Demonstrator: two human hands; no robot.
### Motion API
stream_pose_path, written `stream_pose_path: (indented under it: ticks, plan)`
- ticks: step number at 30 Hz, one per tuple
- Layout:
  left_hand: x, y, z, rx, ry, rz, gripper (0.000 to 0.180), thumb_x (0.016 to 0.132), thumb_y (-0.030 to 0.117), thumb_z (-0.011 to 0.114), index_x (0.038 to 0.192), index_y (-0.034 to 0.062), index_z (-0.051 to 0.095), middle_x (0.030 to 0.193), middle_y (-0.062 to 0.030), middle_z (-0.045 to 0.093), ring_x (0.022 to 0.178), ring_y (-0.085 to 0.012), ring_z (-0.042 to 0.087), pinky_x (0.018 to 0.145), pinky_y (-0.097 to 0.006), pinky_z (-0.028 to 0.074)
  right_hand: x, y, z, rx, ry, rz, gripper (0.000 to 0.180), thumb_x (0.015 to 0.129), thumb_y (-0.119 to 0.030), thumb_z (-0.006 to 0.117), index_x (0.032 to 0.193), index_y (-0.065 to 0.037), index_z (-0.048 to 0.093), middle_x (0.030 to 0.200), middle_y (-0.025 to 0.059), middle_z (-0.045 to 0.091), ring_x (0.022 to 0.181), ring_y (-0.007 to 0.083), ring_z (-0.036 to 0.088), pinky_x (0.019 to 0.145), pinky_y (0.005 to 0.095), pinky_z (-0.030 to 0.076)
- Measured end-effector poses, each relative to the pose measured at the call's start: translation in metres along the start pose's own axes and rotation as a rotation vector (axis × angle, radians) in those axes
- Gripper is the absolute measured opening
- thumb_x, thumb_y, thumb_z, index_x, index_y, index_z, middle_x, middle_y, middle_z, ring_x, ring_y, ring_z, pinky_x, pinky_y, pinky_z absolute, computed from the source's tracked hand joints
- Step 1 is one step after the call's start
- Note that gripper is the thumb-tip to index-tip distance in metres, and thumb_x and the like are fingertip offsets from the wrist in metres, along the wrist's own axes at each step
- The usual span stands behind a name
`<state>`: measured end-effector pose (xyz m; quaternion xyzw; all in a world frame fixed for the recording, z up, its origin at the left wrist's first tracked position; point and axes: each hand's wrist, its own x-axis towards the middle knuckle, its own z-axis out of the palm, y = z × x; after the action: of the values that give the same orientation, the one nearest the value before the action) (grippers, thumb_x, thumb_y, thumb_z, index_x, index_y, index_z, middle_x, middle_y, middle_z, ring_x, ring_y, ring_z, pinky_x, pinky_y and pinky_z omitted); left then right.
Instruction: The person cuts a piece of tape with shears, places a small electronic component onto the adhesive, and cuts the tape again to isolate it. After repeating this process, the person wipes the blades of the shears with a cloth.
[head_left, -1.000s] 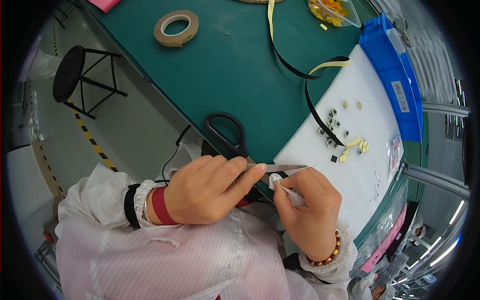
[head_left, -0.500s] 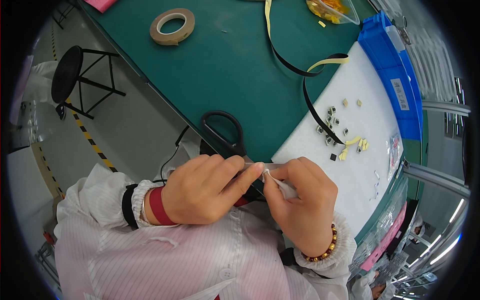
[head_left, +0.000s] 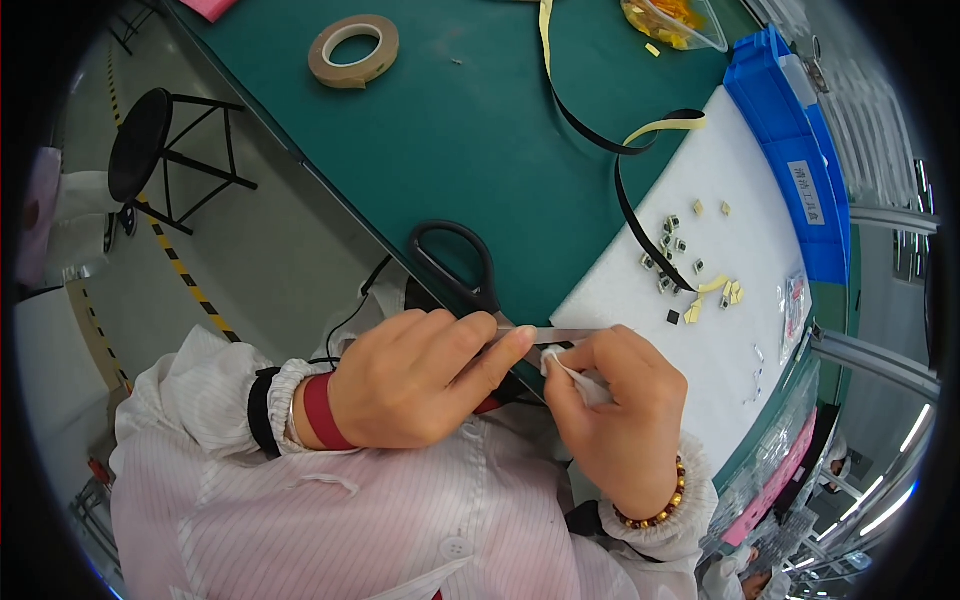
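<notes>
My left hand (head_left: 415, 375) is closed around the middle of a pair of black-handled scissors (head_left: 478, 285). One handle loop sticks up beyond my knuckles, and a metal blade reaches right past my left thumb. My right hand (head_left: 622, 400) pinches a crumpled white cloth (head_left: 583, 383) just below that blade, a small gap from my left thumb tip. My fingers hide much of the scissors, including the pivot, and whether the cloth touches the blade I cannot tell.
A white foam sheet (head_left: 745, 390) on the green table (head_left: 480, 150) carries several small square parts (head_left: 672, 240) and yellow-backed pieces. A black and yellow strip (head_left: 625, 200) curls onto it. Tan tape (head_left: 353, 52), a blue bin (head_left: 785, 150) and a clear tub (head_left: 685, 25) lie farther off.
My right hand has moved right with the cloth, away from my left thumb, and more of the blade shows. My left hand keeps its grip. The whole view has shifted slightly.
</notes>
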<state>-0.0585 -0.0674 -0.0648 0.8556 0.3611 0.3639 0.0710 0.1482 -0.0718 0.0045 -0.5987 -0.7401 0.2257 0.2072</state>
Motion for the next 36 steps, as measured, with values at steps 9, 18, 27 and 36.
stream_pose_path:
  ticks: [9, 18, 27, 36]
  plan:
    - [0.0, 0.0, 0.0, -0.001, -0.011, 0.002, 0.046, 0.074, 0.008, 0.076, 0.12, 0.004, 0.08, 0.1, -0.0077, 0.06, 0.068, -0.0159, 0.057, 0.053, -0.029, 0.045, 0.005, -0.003, 0.005, 0.015, 0.008, -0.012, 0.013, 0.077, 0.002, 0.079, 0.081, -0.001, 0.067, 0.072, 0.0096, 0.065, 0.062, 0.023, 0.064, 0.056, 0.0316, 0.047]
    - [0.0, 0.0, 0.001, 0.008, -0.009, 0.003, 0.046, 0.074, 0.008, 0.076, 0.12, 0.0041, 0.08, 0.099, -0.0074, 0.06, 0.068, -0.0158, 0.057, 0.054, -0.029, 0.046, 0.006, -0.004, 0.002, 0.002, -0.013, 0.002, 0.013, 0.078, 0.002, 0.079, 0.082, 0.0, 0.067, 0.073, 0.0095, 0.066, 0.063, 0.0225, 0.066, 0.059, 0.0309, 0.05]
    - [-0.002, 0.0, 0.0, 0.018, -0.02, 0.006, 0.046, 0.075, 0.008, 0.076, 0.121, 0.0045, 0.08, 0.099, -0.007, 0.06, 0.069, -0.0159, 0.057, 0.054, -0.028, 0.046, -0.003, -0.002, -0.013, -0.04, -0.058, 0.056, 0.015, 0.077, 0.002, 0.08, 0.083, -0.001, 0.068, 0.074, 0.0095, 0.065, 0.062, 0.0243, 0.064, 0.058, 0.0326, 0.049]
    - [-0.001, 0.0, 0.0, 0.008, -0.019, 0.011, 0.047, 0.075, 0.008, 0.075, 0.122, 0.0041, 0.079, 0.1, -0.0076, 0.06, 0.07, -0.0162, 0.058, 0.054, -0.028, 0.046, -0.006, 0.001, 0.002, 0.066, 0.002, 0.0, 0.013, 0.077, 0.004, 0.079, 0.083, -0.002, 0.069, 0.075, 0.0094, 0.065, 0.064, 0.0242, 0.065, 0.058, 0.0318, 0.049]
